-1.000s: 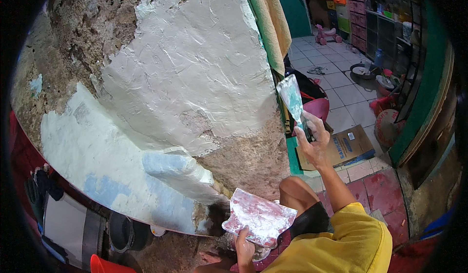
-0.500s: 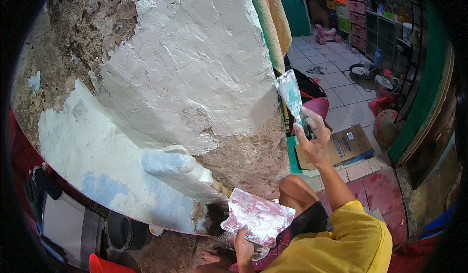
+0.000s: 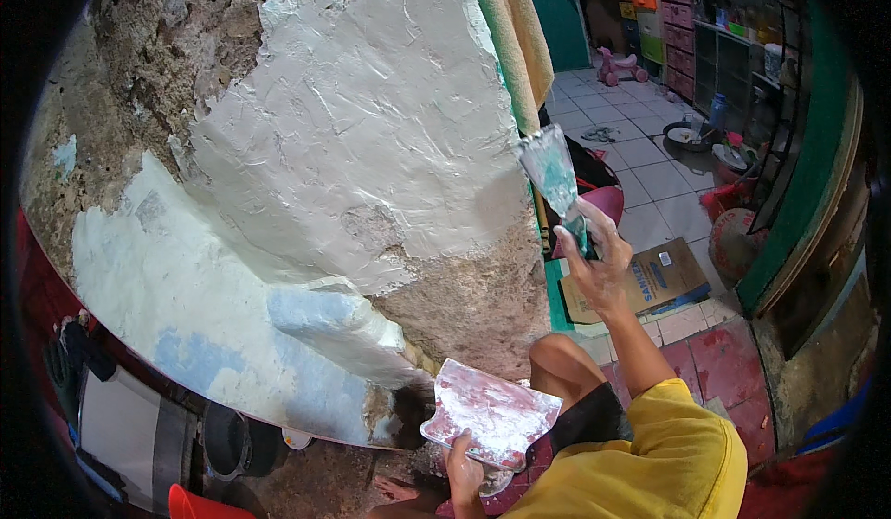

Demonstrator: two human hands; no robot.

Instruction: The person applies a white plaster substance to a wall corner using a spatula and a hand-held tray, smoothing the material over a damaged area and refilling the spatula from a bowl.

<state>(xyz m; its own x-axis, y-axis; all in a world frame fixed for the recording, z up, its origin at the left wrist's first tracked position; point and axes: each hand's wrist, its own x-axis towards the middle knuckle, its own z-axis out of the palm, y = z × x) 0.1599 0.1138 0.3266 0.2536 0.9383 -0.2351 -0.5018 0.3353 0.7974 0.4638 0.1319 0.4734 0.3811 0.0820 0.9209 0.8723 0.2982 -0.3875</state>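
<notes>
Up by the right edge of the plastered wall [image 3: 371, 129], a scraper [image 3: 551, 174] is pinched by the right hand [image 3: 601, 264]; a smeared board [image 3: 497, 412] is clasped, lower edge, by the left hand [image 3: 463, 473].

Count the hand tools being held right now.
2: a putty knife in the right hand, and a white-smeared board in the left hand. Another could be hidden beneath the board.

The blade of the scraper [image 3: 550, 168] looks like metal under matt white smears, the board [image 3: 492, 414] wears a chalky coat, the pale plaster [image 3: 362, 120] shows a ridged sheen against rough, crumbly bare masonry [image 3: 483, 310], the hanging cloth [image 3: 520, 37] is matt, the carton [image 3: 650, 282] cardboard, and the floor tiles [image 3: 652, 180] smooth and glossy.
</notes>
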